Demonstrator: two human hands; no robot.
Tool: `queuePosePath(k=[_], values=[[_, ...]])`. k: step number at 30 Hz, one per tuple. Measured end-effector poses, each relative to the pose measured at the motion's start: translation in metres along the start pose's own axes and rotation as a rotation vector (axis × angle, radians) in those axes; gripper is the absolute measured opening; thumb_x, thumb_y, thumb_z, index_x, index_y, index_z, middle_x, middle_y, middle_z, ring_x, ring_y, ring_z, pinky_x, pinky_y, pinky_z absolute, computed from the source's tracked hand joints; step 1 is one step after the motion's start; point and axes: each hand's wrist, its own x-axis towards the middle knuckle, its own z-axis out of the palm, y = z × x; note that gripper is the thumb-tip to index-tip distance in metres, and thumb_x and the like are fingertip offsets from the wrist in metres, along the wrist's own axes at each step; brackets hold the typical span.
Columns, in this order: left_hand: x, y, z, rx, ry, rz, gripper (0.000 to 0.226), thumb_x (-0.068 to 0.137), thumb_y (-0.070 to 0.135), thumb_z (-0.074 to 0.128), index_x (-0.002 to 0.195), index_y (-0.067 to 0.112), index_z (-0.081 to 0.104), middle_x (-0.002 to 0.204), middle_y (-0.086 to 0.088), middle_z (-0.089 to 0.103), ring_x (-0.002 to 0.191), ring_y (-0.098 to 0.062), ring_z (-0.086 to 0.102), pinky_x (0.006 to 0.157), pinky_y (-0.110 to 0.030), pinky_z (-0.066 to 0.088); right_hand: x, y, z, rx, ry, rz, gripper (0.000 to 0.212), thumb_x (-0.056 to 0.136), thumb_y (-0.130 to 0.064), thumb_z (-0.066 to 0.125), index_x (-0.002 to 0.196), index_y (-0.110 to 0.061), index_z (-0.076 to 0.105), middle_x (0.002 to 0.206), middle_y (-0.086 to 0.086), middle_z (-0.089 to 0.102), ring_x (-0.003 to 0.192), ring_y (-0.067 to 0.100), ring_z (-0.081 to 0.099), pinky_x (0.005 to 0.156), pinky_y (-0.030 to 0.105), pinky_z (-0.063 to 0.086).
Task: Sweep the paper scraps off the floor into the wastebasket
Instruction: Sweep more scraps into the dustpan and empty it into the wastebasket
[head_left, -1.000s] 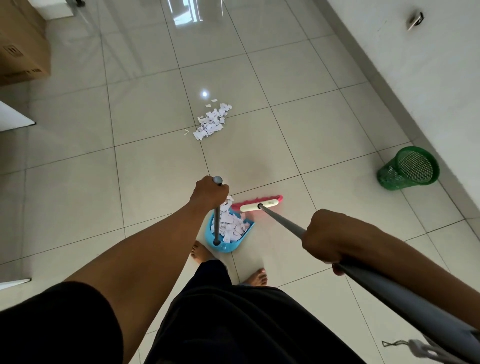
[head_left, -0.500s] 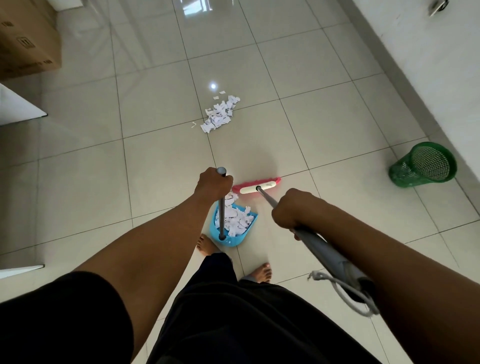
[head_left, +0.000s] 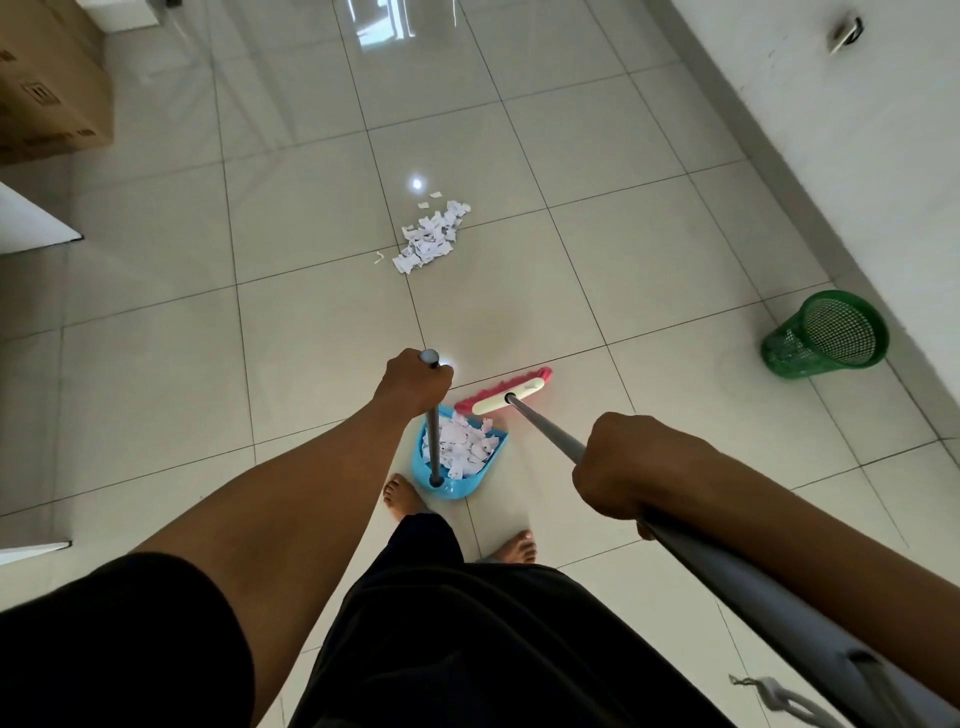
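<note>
A cardboard box (head_left: 49, 83) is sitting at the far left against the tiled floor (head_left: 156, 322). Further right, a loose pile of paper scraps (head_left: 428, 239) is lying on the tiles ahead, well apart from the blue dustpan (head_left: 457, 486), which is standing just in front of two bare feet and holding more scraps. The left hand (head_left: 413, 382) is curling tightly round the top of the dustpan's upright handle. The pink broom head (head_left: 504, 389) is resting at the dustpan's mouth. The right hand (head_left: 623, 467) is gripping the grey broom handle in a closed fist. The green wastebasket (head_left: 826, 335) is standing tilted beside the wall, far right
</note>
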Motion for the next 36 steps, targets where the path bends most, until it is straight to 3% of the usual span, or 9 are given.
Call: queuePosePath(k=[3, 8, 11, 18, 22, 25, 28, 32, 36], values=[[-0.007, -0.004, 0.002, 0.001, -0.009, 0.008, 0.032, 0.078, 0.032, 0.052, 0.093, 0.010, 0.070, 0.091, -0.003, 0.070, 0.083, -0.018, 0.065, 0.077, -0.033, 0.055, -0.003, 0.004, 0.000, -0.028, 0.004, 0.016, 0.021, 0.093, -0.021, 0.048, 0.112, -0.011, 0.050, 0.072, 0.001, 0.043, 0.058, 0.014, 0.047, 0.046, 0.020, 0.035], [-0.024, -0.008, 0.008, 0.010, -0.018, 0.032, 0.030, 0.078, 0.034, 0.052, 0.091, 0.013, 0.070, 0.090, -0.001, 0.069, 0.083, -0.019, 0.065, 0.079, -0.032, 0.055, -0.002, 0.010, 0.006, 0.025, 0.005, 0.095, 0.004, 0.087, -0.011, 0.046, 0.085, -0.007, 0.046, 0.070, 0.006, 0.054, 0.055, 0.019, 0.058, 0.057, 0.026, 0.049], [-0.032, -0.012, 0.012, 0.014, -0.028, 0.038, 0.030, 0.079, 0.033, 0.051, 0.090, 0.012, 0.070, 0.089, -0.001, 0.069, 0.083, -0.019, 0.065, 0.079, -0.033, 0.055, 0.001, 0.014, 0.013, 0.072, -0.007, 0.139, 0.009, 0.084, -0.006, 0.043, 0.075, -0.008, 0.044, 0.062, 0.010, 0.058, 0.051, 0.021, 0.060, 0.065, 0.031, 0.054], [-0.049, -0.021, 0.021, 0.017, -0.045, 0.032, 0.028, 0.081, 0.030, 0.051, 0.092, 0.010, 0.069, 0.088, -0.003, 0.069, 0.079, -0.019, 0.065, 0.069, -0.029, 0.053, 0.003, 0.012, 0.041, 0.139, -0.003, 0.205, 0.008, 0.085, -0.005, 0.042, 0.080, -0.005, 0.048, 0.059, 0.011, 0.059, 0.046, 0.021, 0.059, 0.050, 0.023, 0.046], [-0.060, -0.017, 0.030, 0.041, -0.044, 0.054, 0.019, 0.083, 0.027, 0.052, 0.069, 0.015, 0.047, 0.072, 0.002, 0.055, 0.061, -0.013, 0.051, 0.051, -0.022, 0.037, -0.006, 0.011, 0.056, 0.152, -0.013, 0.218, 0.008, 0.084, -0.005, 0.043, 0.076, -0.005, 0.044, 0.057, 0.012, 0.059, 0.046, 0.023, 0.060, 0.053, 0.025, 0.048], [-0.066, -0.018, 0.034, 0.064, -0.049, 0.074, 0.023, 0.084, 0.026, 0.051, 0.065, 0.017, 0.041, 0.067, 0.002, 0.050, 0.059, -0.014, 0.048, 0.048, -0.022, 0.033, -0.019, 0.010, 0.064, 0.137, -0.032, 0.202, 0.010, 0.084, -0.004, 0.043, 0.074, -0.004, 0.044, 0.046, 0.010, 0.057, 0.043, 0.021, 0.058, 0.050, 0.024, 0.046], [-0.070, -0.027, 0.034, 0.142, -0.065, 0.098, 0.023, 0.083, 0.028, 0.052, 0.064, 0.017, 0.044, 0.067, 0.002, 0.052, 0.063, -0.015, 0.051, 0.050, -0.022, 0.035, -0.035, 0.010, 0.070, 0.140, -0.048, 0.189, 0.010, 0.084, -0.005, 0.042, 0.075, -0.006, 0.045, 0.059, 0.010, 0.058, 0.043, 0.019, 0.058, 0.050, 0.023, 0.046], [-0.075, -0.039, 0.023, 0.180, -0.235, 0.098, 0.027, 0.077, 0.042, 0.068, 0.078, 0.016, 0.063, 0.078, -0.003, 0.070, 0.074, -0.020, 0.069, 0.071, -0.028, 0.057, -0.053, 0.009, 0.073, 0.093, -0.013, 0.167, 0.004, 0.086, -0.010, 0.046, 0.085, -0.007, 0.046, 0.067, 0.006, 0.054, 0.053, 0.018, 0.057, 0.050, 0.023, 0.043], [-0.080, -0.054, 0.008, 0.047, -0.464, 0.051, 0.016, 0.081, 0.010, 0.070, 0.096, 0.014, 0.065, 0.081, -0.014, 0.071, 0.071, -0.026, 0.070, 0.076, -0.040, 0.060, -0.062, 0.007, 0.073, 0.001, 0.023, 0.150, 0.007, 0.090, -0.013, 0.047, 0.095, -0.010, 0.046, 0.071, 0.003, 0.046, 0.075, 0.022, 0.056, 0.049, 0.021, 0.036]])
